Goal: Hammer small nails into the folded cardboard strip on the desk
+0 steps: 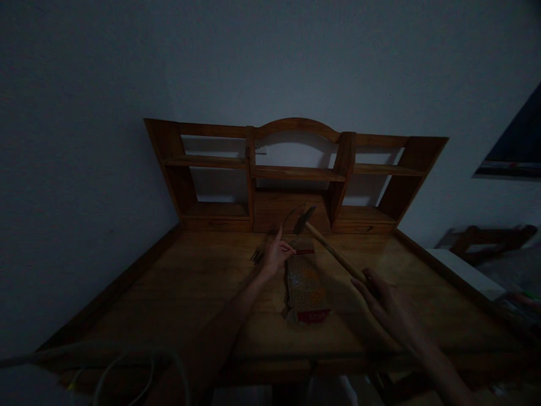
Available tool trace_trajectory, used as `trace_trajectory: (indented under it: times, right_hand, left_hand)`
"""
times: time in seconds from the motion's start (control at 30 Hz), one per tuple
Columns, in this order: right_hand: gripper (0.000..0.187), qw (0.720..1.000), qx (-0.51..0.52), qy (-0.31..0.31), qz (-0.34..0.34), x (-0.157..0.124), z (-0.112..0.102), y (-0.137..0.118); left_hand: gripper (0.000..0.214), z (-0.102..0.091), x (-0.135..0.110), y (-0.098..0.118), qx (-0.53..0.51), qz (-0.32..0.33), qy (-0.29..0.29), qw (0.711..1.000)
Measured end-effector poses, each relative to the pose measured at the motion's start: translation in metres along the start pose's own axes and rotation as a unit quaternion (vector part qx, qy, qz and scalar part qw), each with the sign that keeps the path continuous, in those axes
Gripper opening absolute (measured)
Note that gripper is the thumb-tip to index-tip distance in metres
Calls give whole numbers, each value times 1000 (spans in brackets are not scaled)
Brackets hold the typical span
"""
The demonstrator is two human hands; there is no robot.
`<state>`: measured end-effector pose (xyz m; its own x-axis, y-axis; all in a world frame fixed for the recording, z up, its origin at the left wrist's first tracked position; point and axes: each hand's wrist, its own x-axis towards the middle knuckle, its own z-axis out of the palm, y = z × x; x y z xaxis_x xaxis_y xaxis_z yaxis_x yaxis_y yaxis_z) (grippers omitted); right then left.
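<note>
My right hand (378,296) is wrapped round the lower end of a hammer's wooden handle. The hammer (333,252) slants up and to the left, its dark head raised above the far end of a flat piece of cardboard (307,285) with red ends and a speckled middle. At that far end, the thumb and forefinger of my left hand (276,255) are pinched together by the cardboard's red strip. Whatever they hold is too small and dark to name. Just left of this hand lie a few thin dark pieces (256,255), perhaps nails.
The cardboard lies on a wooden desk (190,293) with raised side edges. A wooden shelf unit (296,173) stands along its back against the wall. Pale cables (127,349) loop at the lower left. A wooden chair (492,239) and a white surface (462,270) are at the right.
</note>
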<state>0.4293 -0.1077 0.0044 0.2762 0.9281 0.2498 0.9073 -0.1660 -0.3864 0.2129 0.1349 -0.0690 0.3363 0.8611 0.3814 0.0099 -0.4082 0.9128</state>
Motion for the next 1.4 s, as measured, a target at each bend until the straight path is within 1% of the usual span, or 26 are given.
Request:
trace_trajectory:
  times: [0.1, 0.17, 0.23, 0.3, 0.37, 0.43, 0.57, 0.67, 0.77, 0.83, 0.9, 1.0, 1.1, 1.23, 1.33, 1.4]
  right_hand:
    - [36, 999, -41, -26, -12, 0, 4, 1]
    - [36, 999, -36, -29, -14, -1, 4, 2]
    - [37, 1000, -20, -13, -6, -1, 1, 0]
    - [38, 1000, -8, 21, -1, -3, -4, -3]
    - [40, 999, 1, 50, -7, -4, -9, -7]
    - [39, 998, 7, 60, -18, -5, -13, -11]
    - [33, 998, 0, 53, -19, -8, -14, -15]
    - [33, 998, -25, 57, -9, -8, -11, -16]
    - [36, 998, -55, 27, -6, -9, -5, -16]
    - [38, 997, -77, -3, -20, -10, -2, -16]
    - [39, 996, -83, -17, -31, -12, 1, -16]
    - [41, 997, -68, 0, -23, -12, 0, -16]
    - [43, 997, -67, 30, -11, -10, -5, -17]
    - [46, 995, -81, 64, -15, -7, -11, -18]
    - [43, 996, -69, 59, -19, -8, -10, -19]
    - [42, 998, -57, 39, -13, -10, -8, -19]
  left_hand:
    - [98, 0, 1, -2, 9, -4, 2, 1000]
    - [95, -1, 1, -4, 19, 0, -8, 1000]
    - [92, -2, 2, -5, 23, 5, -22, 999]
    - [88, -2, 2, -6, 20, 7, -27, 999]
    - [86, -2, 2, -7, 15, 2, -25, 1000]
    - [85, -1, 2, -8, 11, 0, -20, 1000]
    - [85, -2, 2, -12, 4, 6, -22, 1000]
    - [87, -2, 2, -14, 3, 13, -28, 1000]
    - [89, -3, 2, -15, 5, 13, -30, 999]
    - [91, -3, 3, -15, 17, 9, -19, 1000]
    - [93, -2, 3, -15, 23, 5, -14, 1000]
    - [93, -2, 4, -18, 6, 2, -22, 1000]
    - [90, -2, 4, -20, 8, 6, -19, 1000]
    - [88, -2, 3, -18, 3, 5, -22, 1000]
    - [88, -3, 1, -11, -3, 4, -28, 1000]
    - [90, -3, 0, -8, 4, -4, -27, 1000]
